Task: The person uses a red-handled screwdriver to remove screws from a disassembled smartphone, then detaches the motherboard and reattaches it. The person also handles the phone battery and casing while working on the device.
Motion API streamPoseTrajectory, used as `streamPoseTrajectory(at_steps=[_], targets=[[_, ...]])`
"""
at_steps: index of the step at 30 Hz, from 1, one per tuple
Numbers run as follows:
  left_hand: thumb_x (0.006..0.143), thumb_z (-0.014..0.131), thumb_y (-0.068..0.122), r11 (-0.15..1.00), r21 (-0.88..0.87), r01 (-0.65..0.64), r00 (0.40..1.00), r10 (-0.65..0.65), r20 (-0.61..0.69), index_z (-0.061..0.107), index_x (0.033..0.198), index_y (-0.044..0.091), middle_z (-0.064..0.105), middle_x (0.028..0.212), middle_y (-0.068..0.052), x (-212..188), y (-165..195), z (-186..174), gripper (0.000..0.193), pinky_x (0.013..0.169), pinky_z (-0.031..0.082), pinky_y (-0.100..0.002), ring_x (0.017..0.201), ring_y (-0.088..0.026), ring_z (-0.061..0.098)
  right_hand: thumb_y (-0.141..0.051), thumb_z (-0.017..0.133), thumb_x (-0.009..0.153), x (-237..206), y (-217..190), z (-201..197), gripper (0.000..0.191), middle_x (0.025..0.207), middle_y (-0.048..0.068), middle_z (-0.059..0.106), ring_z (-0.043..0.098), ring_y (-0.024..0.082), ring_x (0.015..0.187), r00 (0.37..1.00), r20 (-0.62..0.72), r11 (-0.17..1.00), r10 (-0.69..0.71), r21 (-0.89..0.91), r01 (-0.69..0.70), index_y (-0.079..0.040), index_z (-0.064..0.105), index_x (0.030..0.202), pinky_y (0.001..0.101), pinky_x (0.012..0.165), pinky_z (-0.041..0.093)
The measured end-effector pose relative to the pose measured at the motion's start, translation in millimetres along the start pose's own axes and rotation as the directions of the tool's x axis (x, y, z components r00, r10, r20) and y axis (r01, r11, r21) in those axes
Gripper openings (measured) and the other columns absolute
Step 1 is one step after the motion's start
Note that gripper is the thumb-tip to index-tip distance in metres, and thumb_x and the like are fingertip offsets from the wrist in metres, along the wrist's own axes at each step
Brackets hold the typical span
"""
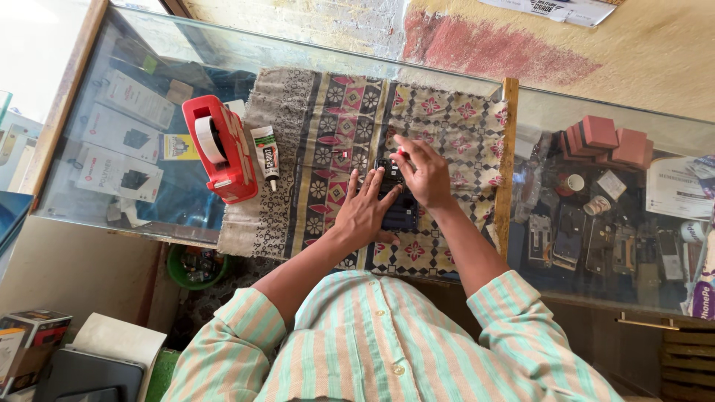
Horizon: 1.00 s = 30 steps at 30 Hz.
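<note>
Pressing flat and open, the left hand point(365, 212) steadies a dark phone point(398, 208) on the cloth point(313, 149); the right hand point(424, 175) pinches a small red tool point(403, 153) over it.

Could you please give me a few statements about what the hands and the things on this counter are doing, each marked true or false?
1. The left hand lies flat on the dark phone on the patterned cloth. True.
2. The right hand is lifting the red tape dispenser. False: the dispenser stands untouched at the cloth's left edge, while the right hand pinches a small red-tipped tool over the phone.
3. A glue tube lies just right of the dispenser. True.
4. The phone rests directly on bare glass. False: it lies on the cloth that covers the glass counter.
</note>
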<state>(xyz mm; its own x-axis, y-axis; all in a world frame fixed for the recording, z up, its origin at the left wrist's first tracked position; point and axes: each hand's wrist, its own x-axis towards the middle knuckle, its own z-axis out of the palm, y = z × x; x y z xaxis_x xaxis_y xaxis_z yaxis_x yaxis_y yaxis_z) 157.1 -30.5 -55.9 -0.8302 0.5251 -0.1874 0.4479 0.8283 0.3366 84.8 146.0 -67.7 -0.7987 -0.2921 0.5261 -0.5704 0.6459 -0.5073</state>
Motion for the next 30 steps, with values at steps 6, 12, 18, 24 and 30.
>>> streamPoseTrajectory(at_steps=[6, 12, 18, 24, 30], targets=[[0.056, 0.082, 0.078, 1.0, -0.004, -0.009, 1.0, 0.008, -0.019, 0.036, 0.156, 0.02, 0.016, 0.164, -0.028, 1, -2, 3, 0.124, 0.123, 0.002, -0.062, 0.153, -0.042, 0.015, -0.002, 0.063, 0.108, 15, 1, -6, 0.037, 0.124, 0.011, 0.073, 0.074, 0.026, 0.112, 0.971, 0.154, 0.916, -0.184, 0.384, 0.112, -0.009, 0.061, 0.144, 0.0388, 0.094, 0.063], [0.057, 0.082, 0.077, 1.0, 0.003, -0.009, 1.0, 0.009, -0.026, 0.035, 0.157, 0.02, 0.017, 0.163, -0.029, 2, -2, 4, 0.124, 0.123, 0.002, -0.062, 0.154, -0.042, 0.016, -0.022, 0.082, 0.091, 23, -3, 3, 0.036, 0.095, 0.009, 0.078, 0.075, 0.022, 0.083, 0.98, 0.118, 0.987, 0.158, 0.011, -0.16, -0.02, 0.076, 0.126, 0.0373, 0.073, 0.064], [0.056, 0.082, 0.078, 1.0, -0.004, -0.007, 1.0, 0.007, -0.027, 0.034, 0.157, 0.021, 0.016, 0.164, -0.029, 2, 0, -1, 0.125, 0.123, 0.001, -0.063, 0.154, -0.042, 0.015, -0.007, 0.064, 0.107, 22, 8, -8, 0.041, 0.12, 0.011, 0.073, 0.072, 0.021, 0.108, 0.984, 0.106, 0.936, -0.141, 0.34, 0.097, -0.016, 0.06, 0.147, 0.0358, 0.096, 0.06], [0.051, 0.085, 0.077, 0.989, -0.087, 0.123, 0.99, -0.129, -0.064, 0.03, 0.156, 0.013, 0.014, 0.166, -0.025, -12, -4, -15, 0.135, 0.119, -0.004, -0.062, 0.153, -0.038, 0.012, -0.017, 0.08, 0.092, 23, 0, 2, 0.034, 0.096, 0.007, 0.077, 0.073, 0.019, 0.083, 0.993, 0.063, 0.991, 0.095, 0.089, -0.1, -0.015, 0.075, 0.126, 0.0318, 0.073, 0.063], [0.08, 0.08, 0.051, 0.902, -0.382, 0.203, 0.931, -0.299, -0.211, 0.062, 0.133, 0.011, 0.059, 0.138, -0.012, -22, -40, -32, 0.069, 0.126, 0.017, -0.055, 0.137, -0.027, 0.049, -0.011, 0.069, 0.097, 21, 0, -8, 0.035, 0.111, 0.01, 0.075, 0.073, 0.018, 0.095, 0.99, 0.04, 0.963, -0.134, 0.239, 0.121, -0.012, 0.069, 0.132, 0.0309, 0.085, 0.062]])
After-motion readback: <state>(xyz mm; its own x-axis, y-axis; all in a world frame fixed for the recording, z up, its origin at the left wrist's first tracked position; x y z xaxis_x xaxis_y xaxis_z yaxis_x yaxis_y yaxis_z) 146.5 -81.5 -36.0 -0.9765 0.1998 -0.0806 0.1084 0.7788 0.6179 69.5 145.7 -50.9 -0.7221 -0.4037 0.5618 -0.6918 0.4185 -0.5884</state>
